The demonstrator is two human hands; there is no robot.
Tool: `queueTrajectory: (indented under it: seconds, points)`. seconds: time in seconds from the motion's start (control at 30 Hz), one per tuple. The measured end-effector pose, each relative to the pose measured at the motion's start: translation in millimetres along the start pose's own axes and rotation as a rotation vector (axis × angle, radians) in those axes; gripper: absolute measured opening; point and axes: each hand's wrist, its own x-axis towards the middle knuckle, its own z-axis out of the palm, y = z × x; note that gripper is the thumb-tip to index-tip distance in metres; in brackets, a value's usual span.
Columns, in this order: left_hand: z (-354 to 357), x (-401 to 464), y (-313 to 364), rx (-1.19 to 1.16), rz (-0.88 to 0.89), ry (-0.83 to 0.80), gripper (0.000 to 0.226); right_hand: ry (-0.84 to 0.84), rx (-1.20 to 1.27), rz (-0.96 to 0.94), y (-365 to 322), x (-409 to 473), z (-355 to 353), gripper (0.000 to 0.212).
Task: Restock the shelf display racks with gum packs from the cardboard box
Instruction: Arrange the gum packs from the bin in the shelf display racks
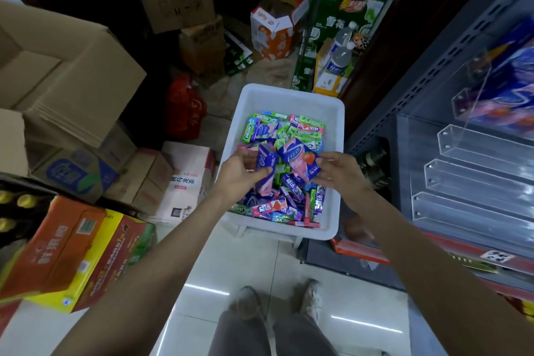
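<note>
White bin [332, 113], both hands seemingly pinching packs

There is a single view, from a camera worn on the person's head, looking forward and steeply down. Its wide angle bends the scene's edges. It sits close above the white plastic bin [291, 95] of gum packs, which fills the middle of the picture, with both forearms reaching in from the bottom edge and the left hand [238, 175] and right hand [339, 170] meeting over the bin. Straight below, at the bottom edge, the person's trousers and shoes [310, 295] show on the tiled floor [231, 263]. The clear acrylic display racks [474, 170] run along the right edge; stacked cardboard boxes [72, 72] crowd the left edge. With only one view, no part of the scene is shared with another.
</note>
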Motion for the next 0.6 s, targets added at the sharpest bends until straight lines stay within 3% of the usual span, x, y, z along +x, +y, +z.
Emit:
queueTrajectory:
  seconds: [0.13, 0.3, 0.43, 0.53, 0.6]
  points:
    - [9.4, 0.7, 45.9, -0.432, -0.128, -0.078, 0.007, -0.078, 0.142, 0.009, -24.4, -13.6, -9.7, 0.038]
    - [31.6, -3.2, 110.7, -0.887, -0.222, -0.299, 0.025, -0.11, 0.173, -0.089, -55.6, -30.0, -43.3, 0.023]
    - [62.0, -11.4, 162.6, -0.806, -0.127, -0.363, 0.019, 0.043, 0.214, -0.151, -78.4, -42.2, -87.7, 0.023]
    - [94.7, -15.8, 198.6, -0.706, -0.041, -0.382, 0.008, 0.082, 0.235, -0.209, -89.9, -56.2, -133.6, 0.013]
    - [121.8, -19.6, 223.4, -0.639, 0.015, -0.389, 0.008, 0.098, 0.27, -0.244, -95.4, -64.5, -171.0, 0.018]
